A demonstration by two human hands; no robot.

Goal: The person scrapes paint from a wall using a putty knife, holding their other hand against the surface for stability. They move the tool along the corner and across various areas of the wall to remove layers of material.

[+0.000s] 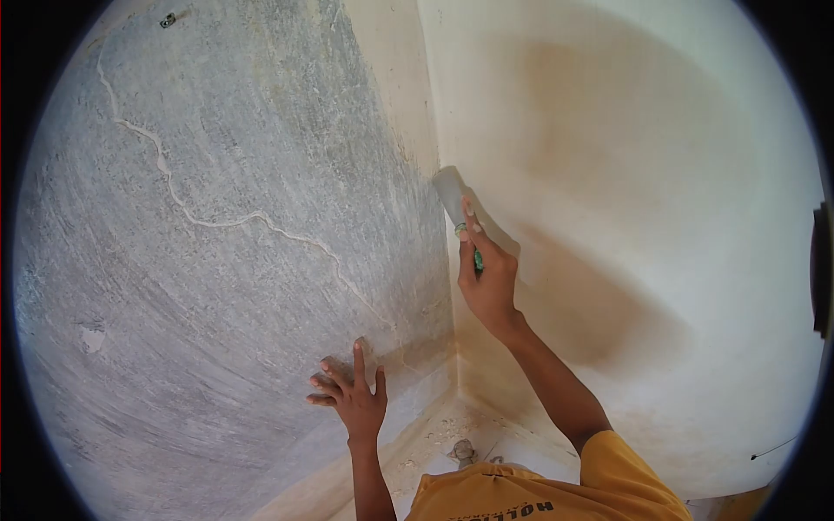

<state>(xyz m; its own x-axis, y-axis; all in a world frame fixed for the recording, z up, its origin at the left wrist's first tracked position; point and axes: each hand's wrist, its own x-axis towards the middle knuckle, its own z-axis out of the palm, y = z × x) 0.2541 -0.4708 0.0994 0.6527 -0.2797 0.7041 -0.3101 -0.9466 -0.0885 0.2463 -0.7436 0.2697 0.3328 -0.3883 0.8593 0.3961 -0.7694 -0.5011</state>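
My right hand (488,278) is closed around the green handle of a putty knife (450,193). Its wide, flat blade points up and lies at the corner where the two walls meet. Low on the grey, scraped wall (234,156), my left hand (352,395) rests with its fingers spread, holding nothing. A pale, raised, winding line (228,222) runs down that wall from the upper left to a spot just above my left hand.
A smooth cream wall (695,226) stands on the right, with shadows across it. Pale crumbs (443,425) lie on the floor at the corner's foot. A small fitting (168,19) sits high on the grey wall. A dark object (820,269) shows at the right edge.
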